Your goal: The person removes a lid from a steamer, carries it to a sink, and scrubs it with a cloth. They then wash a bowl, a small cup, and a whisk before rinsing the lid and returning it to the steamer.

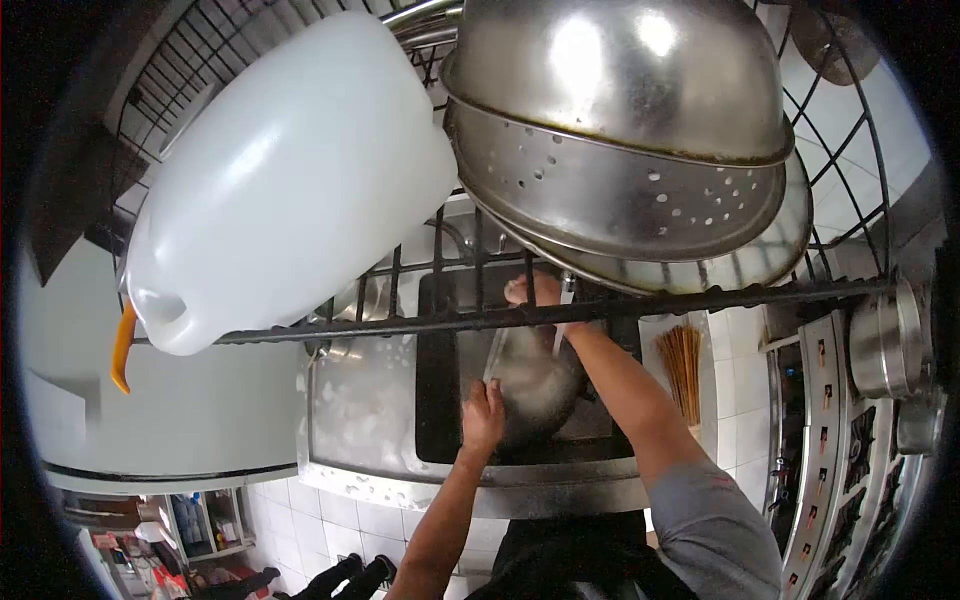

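Below the wire rack, a large round metal vessel (532, 385) lies in the dark sink basin (437, 390). It looks wet and blurred, and its exact kind is hard to tell. My left hand (484, 415) is closed at its left side, thumb and fingers pinching what looks like its rim. Farther back, my right hand (533, 289) is curled into a fist over the far part of the vessel. Whatever that fist holds is hidden, partly by the rack's front bar.
Overhead, the black wire rack (620, 302) carries a white plastic jug (290, 170) and stacked metal bowls and a colander (620, 190). Wooden chopsticks (679, 375) lie right of the sink. A steel drainboard (360, 405) is at left. A stove (835, 440) with pots (885, 340) stands at right.
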`<state>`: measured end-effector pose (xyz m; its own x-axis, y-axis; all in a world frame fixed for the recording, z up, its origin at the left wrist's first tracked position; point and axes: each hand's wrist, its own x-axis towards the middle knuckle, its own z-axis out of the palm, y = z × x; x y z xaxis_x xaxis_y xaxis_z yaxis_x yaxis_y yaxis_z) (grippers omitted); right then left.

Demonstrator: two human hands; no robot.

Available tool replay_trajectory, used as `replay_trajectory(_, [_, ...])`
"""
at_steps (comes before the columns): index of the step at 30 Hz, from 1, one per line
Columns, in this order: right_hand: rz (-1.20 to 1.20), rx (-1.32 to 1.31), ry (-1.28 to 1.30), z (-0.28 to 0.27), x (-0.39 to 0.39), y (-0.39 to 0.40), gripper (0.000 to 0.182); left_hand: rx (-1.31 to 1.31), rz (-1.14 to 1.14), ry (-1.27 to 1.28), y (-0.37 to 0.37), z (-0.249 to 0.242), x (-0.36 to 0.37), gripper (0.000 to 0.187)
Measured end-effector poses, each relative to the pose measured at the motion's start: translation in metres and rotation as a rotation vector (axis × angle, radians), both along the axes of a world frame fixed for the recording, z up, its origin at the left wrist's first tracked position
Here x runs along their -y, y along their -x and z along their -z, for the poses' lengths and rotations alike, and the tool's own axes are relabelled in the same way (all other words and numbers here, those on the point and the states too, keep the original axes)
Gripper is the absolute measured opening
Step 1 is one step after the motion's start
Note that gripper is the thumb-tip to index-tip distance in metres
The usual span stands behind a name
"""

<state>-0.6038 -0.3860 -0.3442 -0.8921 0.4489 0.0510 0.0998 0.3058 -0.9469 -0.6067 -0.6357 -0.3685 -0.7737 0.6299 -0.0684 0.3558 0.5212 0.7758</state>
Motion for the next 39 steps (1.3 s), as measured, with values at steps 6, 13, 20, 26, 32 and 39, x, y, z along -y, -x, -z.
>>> replay_trajectory(6, [-0.336,0.055,-0.726,-0.022,0.087,-0.023,0.036,0.049,-0.015,-0.134,-0.001,0.01,0.014,0.042])
replay_trajectory(13, [-0.333,-0.58,-0.97,0.114,-0.072,0.021,0.029,0.15,-0.09,-0.247,0.003,0.036,0.052,0.045])
replay_trajectory(20, [0.335,-0.176,-0.856,0.026,0.089,-0.03,0.051,-0.161,0.364,0.02,0.113,0.006,-0.031,0.052])
replay_trajectory(26, [0.257,0.195,-0.118,0.136,0.039,-0.053,0.046,-0.067,0.206,0.136,0.116,-0.013,-0.034,0.063])
replay_trajectory(32, [0.494,-0.049,-0.452,0.043,0.126,-0.058,0.053,-0.69,0.455,0.176,0.194,0.085,-0.018,0.041])
replay_trajectory(39, [0.226,-0.046,0.0,0.116,0.094,0.005,0.023,-0.217,0.144,-0.104,0.176,0.067,-0.019,0.073])
